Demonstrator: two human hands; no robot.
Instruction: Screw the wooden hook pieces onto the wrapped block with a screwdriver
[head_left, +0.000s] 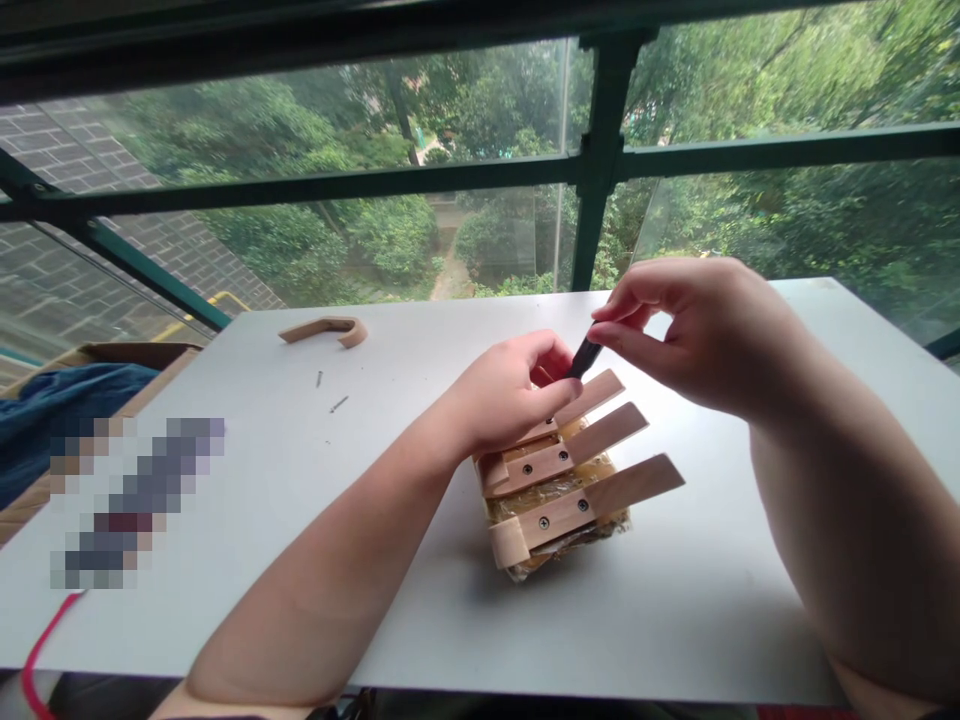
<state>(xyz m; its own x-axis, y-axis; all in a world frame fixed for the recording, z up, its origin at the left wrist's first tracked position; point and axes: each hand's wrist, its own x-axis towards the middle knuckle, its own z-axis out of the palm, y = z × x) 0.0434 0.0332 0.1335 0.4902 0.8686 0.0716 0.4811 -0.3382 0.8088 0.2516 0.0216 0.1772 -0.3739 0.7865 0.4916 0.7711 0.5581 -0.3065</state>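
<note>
My right hand pinches the top end of a black screwdriver between thumb and fingers. Around its lower end close the thumb and fingers of my left hand, which also rests over the far part of a block wrapped in clear and brown film. The screwdriver leans, and its tip is hidden behind my left hand. Across the block lie three wooden hooks, the nearest one and the middle one each showing two dark screws. My left hand partly covers the farthest hook.
Farther left on the white table lie a loose wooden hook and two loose screws, one nearer. A blurred-out object with a red cord sits at the left edge, beside a cardboard box. Windows run behind the table.
</note>
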